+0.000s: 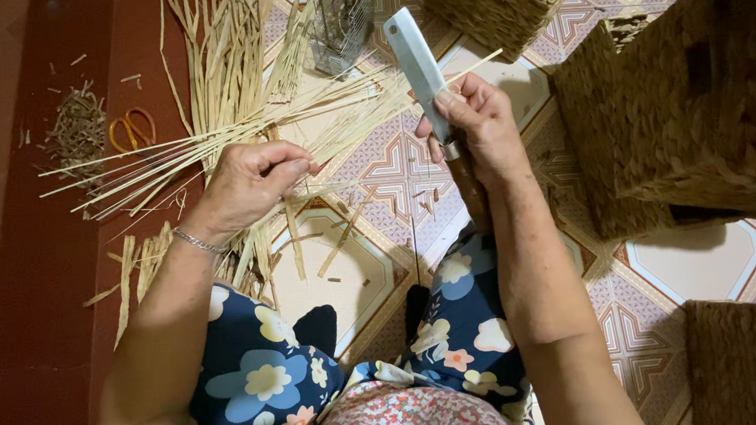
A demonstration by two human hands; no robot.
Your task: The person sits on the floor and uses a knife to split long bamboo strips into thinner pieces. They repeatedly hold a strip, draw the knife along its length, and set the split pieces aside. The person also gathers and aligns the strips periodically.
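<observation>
Closest to us are our knees in dark blue cloth printed with pale flowers, and under them the floor (679,271), laid with glossy tiles in cream, maroon and grey star patterns. Along our left side the tiling gives way to a plain dark red strip.

Our left hand (250,183) wears a thin silver bracelet (199,243) at the wrist. Its fingers (295,167) are curled closed around a bundle of straw stalks (206,150), pale, dry, long and thin, which fan out flat over the floor to the left of the hand. Shorter cut bits lie scattered on the tiles between our two hands.

Our right hand (479,124) is wrapped tight around a cleaver (426,83) where the blade meets the handle. The brown wooden handle runs back under the wrist; the flat, rectangular grey blade points up and away from us, and some of the straw stalks run under it. The blade stands just to the right of the left fingers, apart from them.

Farther left, a pair of orange-handled scissors (131,128) lies on the red strip beside a small heap of greyish trimmings (79,126). Beyond the hands, more loose straw is piled. On the right, several boxy woven baskets (691,108) of coarse brown plaited fibre stand on the tiles, one with a slot handle.
</observation>
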